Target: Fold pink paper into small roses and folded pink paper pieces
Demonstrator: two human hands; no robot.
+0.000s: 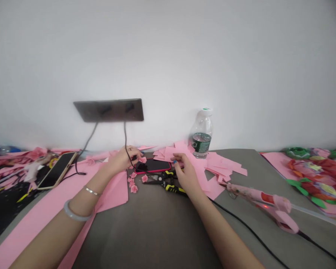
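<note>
The left hand (125, 160) is curled, its fingertips at a paper rose (142, 160), though any grip is unclear; more roses (133, 183) lie just below it. The right hand (187, 175), half-closed over pink paper slips (190, 160), may hold something small, with pliers (168, 183) just beneath. To its right, a glue gun (268, 203) trails a cord (240, 220); snagging that cord could drag the gun onto the paper.

On the table (145, 231), a phone (152, 165) lies in the middle, with pliers (164, 183) just in front of it and small paper flowers (133, 183) to its left. Paper slips (210, 164) lie to its right, around a bottle (201, 134) by the wall (240, 74). Further right, a glue gun (264, 203) lies before a heap of larger flowers (313, 183). A second phone (57, 170) lies far left.
</note>
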